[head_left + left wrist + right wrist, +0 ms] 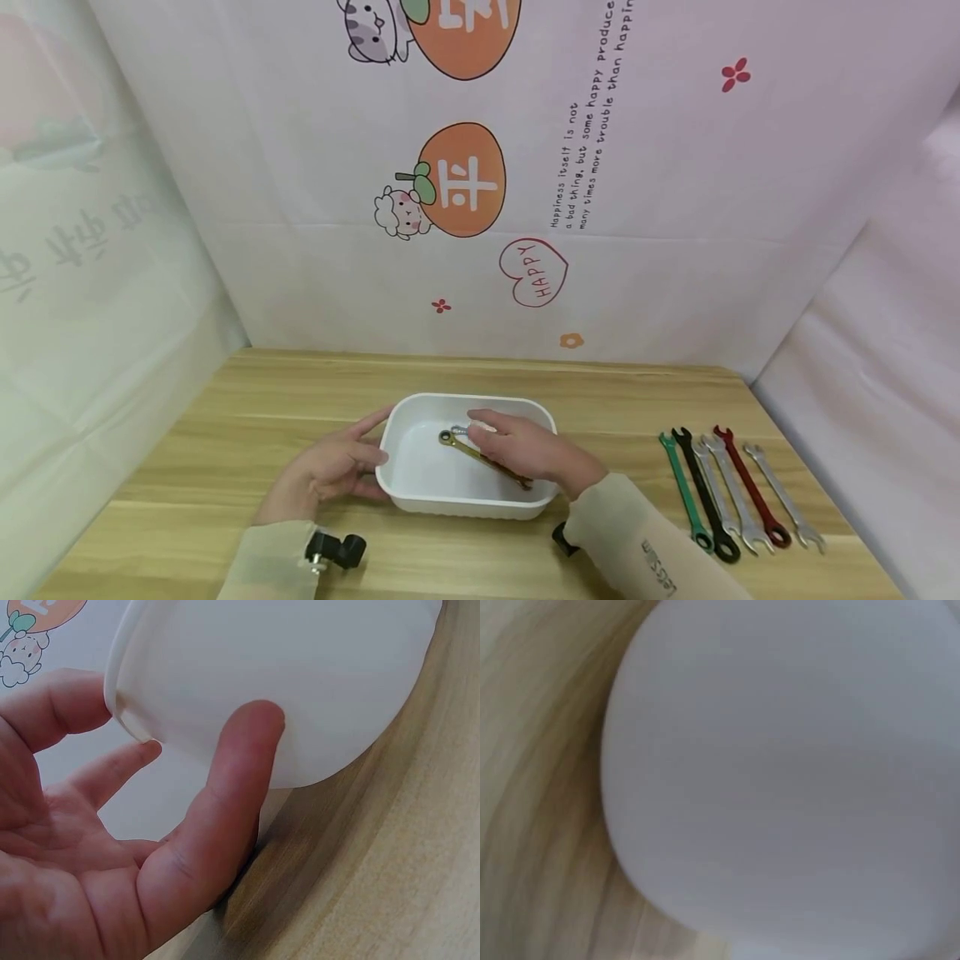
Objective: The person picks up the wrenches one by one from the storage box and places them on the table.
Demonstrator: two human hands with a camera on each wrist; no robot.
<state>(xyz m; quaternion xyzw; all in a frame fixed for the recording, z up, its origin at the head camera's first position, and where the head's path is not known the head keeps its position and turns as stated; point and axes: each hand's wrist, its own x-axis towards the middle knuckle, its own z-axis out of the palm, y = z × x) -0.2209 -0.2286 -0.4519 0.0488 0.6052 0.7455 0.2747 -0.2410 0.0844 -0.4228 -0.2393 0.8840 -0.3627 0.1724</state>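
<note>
A white plastic box (420, 498) stands on the table. My left hand (348, 462) grips its left end, the thumb (251, 742) laid against the white wall and another finger reaching the rim. Inside the box lies a gold-coloured combination wrench (474, 454), slanting down to the right. Over it reaches my right hand (525, 446), in the right half of the box. A silvery ring end (459, 431) shows beside the fingertips; the rest of that tool is hidden. Whether the right fingers pinch anything cannot be seen. Only the box wall (780, 787) and tabletop fill the right wrist view.
Right of the box several wrenches lie in a slanted row: a green wrench (684, 492), a black wrench (705, 496), a red wrench (752, 487) and silver ones (783, 496). A printed cloth (645, 283) hangs behind the wooden table (300, 392).
</note>
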